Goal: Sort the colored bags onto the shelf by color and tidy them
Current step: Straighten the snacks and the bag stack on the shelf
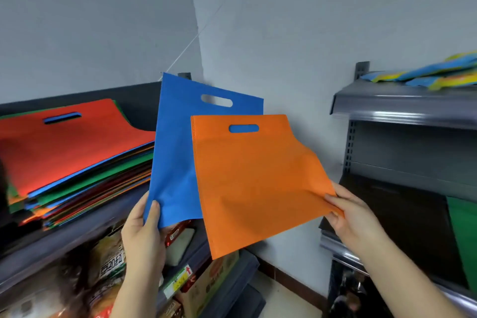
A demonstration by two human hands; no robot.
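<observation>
Head view: the left hand [143,235] pinches the lower left corner of a blue bag [175,152], thumb on the front face and fingers curled behind it. The right hand [353,217] pinches the lower right edge of an orange bag [253,183], thumb on top, fingers underneath. The two hands are well apart, each holding its own bag upright in the air between two shelving units.

The orange bag overlaps the front of the blue one, so the blue shows through the orange bag's handle slot. The blue bag stands taller and tilts a little to the left; the wall shows through its own slot.

To the left, a stack [77,162] of mixed bags lies on the left shelf [64,237], a red bag [67,142] on top, with blue, green, orange and dark red edges fanned out below. Beneath that shelf sit packaged goods [108,258] and a carton [206,284], blurred.

To the right, a green bag [464,235] lies on the dark lower right shelf [402,217], cut off by the frame edge. On the top right shelf [402,103] rests a pile of blue and yellow packets [433,72]. A pale wall [284,33] forms the corner behind.
</observation>
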